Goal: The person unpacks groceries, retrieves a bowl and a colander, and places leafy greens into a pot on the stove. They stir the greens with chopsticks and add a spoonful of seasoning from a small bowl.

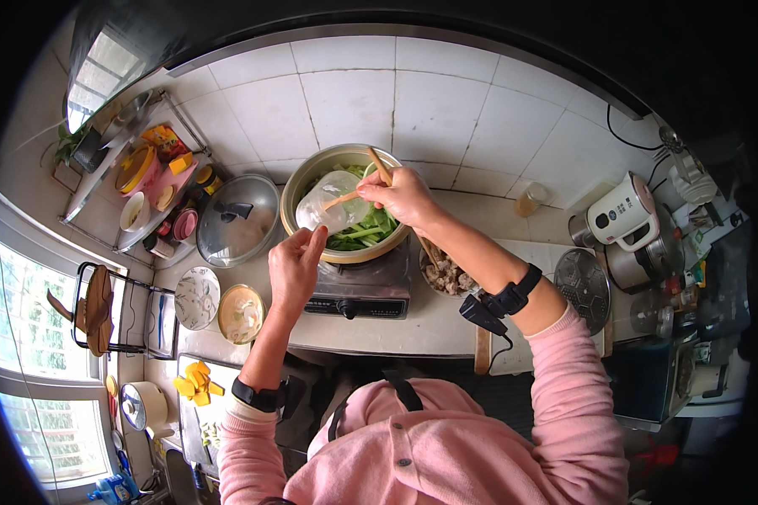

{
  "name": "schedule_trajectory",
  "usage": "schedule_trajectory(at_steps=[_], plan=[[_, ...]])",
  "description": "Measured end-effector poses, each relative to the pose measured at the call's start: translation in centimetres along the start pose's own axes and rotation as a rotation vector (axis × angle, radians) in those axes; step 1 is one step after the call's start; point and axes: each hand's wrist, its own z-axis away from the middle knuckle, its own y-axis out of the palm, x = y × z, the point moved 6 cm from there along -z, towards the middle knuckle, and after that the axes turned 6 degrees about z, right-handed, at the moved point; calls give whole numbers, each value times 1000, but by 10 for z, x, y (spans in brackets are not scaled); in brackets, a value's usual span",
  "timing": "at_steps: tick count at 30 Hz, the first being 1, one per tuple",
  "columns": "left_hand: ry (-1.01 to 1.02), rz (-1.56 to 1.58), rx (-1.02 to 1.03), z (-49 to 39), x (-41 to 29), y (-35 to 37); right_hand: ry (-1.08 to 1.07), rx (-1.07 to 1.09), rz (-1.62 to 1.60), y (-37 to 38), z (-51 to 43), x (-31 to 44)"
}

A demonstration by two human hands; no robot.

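Observation:
My left hand [294, 265] grips the rim of a clear plastic container [338, 199], tilted over a pot [292, 237] of chopped leafy greens [372, 227]. White, grainy-looking contents show inside the container. My right hand [401, 196] holds a small wooden spoon [342, 200], its tip at the container. A longer wooden stick [379, 164] also juts up from my right hand. Below my forearm, wooden stick ends [426, 246] reach the bowl of browned meat pieces [451, 278]; they line up with that stick, though the forearm hides the join.
The pot stands on a gas stove [357, 306]. Left are a glass lid [252, 233], a patterned plate [197, 298], a bowl [241, 315] and yellow pieces [198, 382]. Right are a glass jar [532, 199], a perforated steamer plate [582, 290] and a white kettle-like appliance [622, 211].

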Motion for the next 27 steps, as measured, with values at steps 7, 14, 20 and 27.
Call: schedule_trajectory(at_steps=[7,14,20,27], plan=[[-158,294,-11,-14,17,10,76,-27,-192,-35,12,-1],[-268,467,-8,-27,26,11,105,-104,-264,-71,25,4],[-264,470,-96,-35,31,-7,74,-180,-153,-104,32,-14],[-269,573,-94,-44,31,8,-14,-330,362,-68,-4,-37]])
